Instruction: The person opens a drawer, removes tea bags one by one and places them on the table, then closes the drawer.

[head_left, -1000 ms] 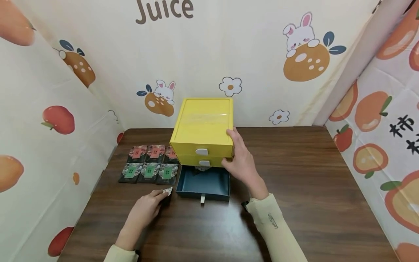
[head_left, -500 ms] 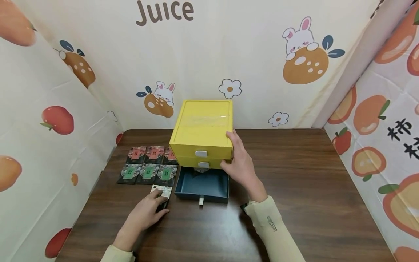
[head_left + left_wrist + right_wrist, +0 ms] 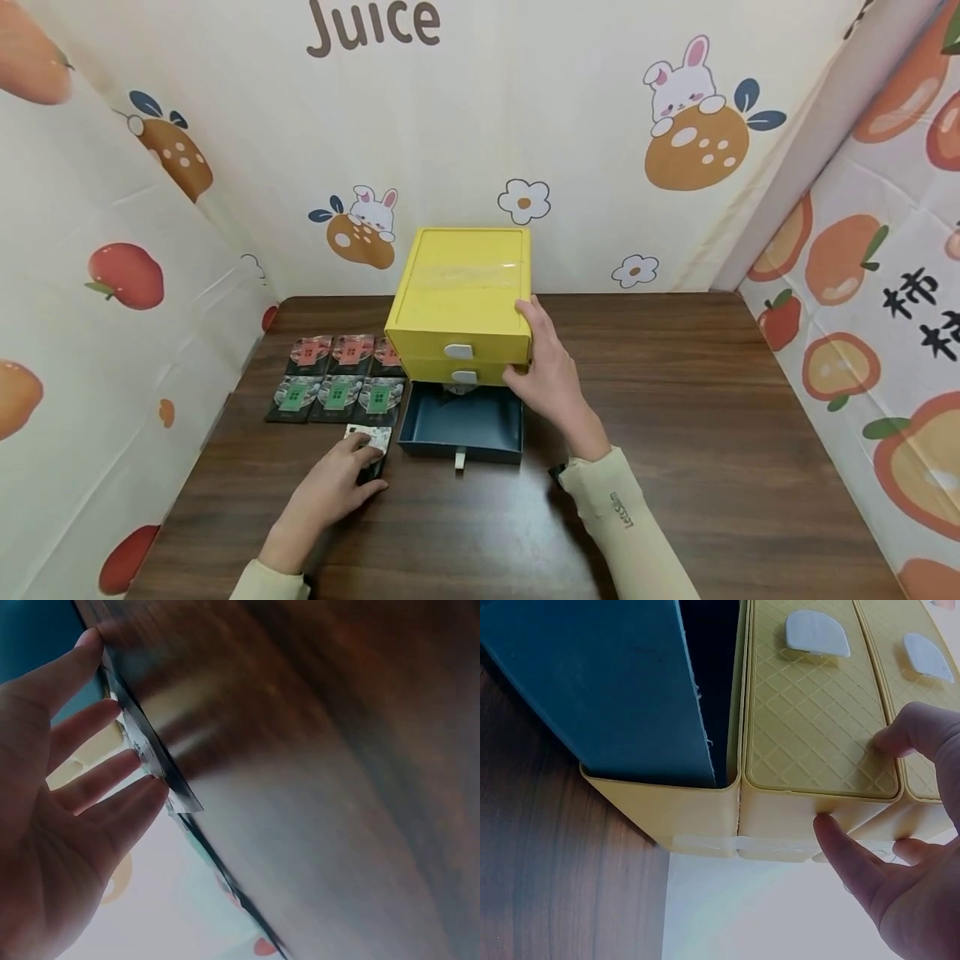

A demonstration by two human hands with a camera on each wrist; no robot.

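Observation:
My left hand [image 3: 330, 490] rests its extended fingertips on a small dark flat packet [image 3: 377, 436] with a pale printed label, lying on the table left of the drawer. In the left wrist view the packet [image 3: 154, 742] is seen edge-on under spread fingers [image 3: 124, 806]. My right hand [image 3: 552, 379] holds the front right corner of a yellow drawer box [image 3: 461, 283], thumb on the front, other fingers along the side. Below its two shut drawers, a dark blue drawer [image 3: 465, 427] is pulled out; in the right wrist view its outer wall [image 3: 592, 690] shows.
Two rows of flat packets lie left of the box, red-labelled [image 3: 350, 352] behind and green-labelled [image 3: 337, 396] in front. The box partly hides one red-labelled packet. A brown wooden table [image 3: 675, 417] carries everything, with printed cloth [image 3: 585, 125] behind and at both sides.
My left hand has set the pale-labelled packet down flat on the table in front of the green-labelled row, and its fingers have spread. The right hand has kept its hold on the box.

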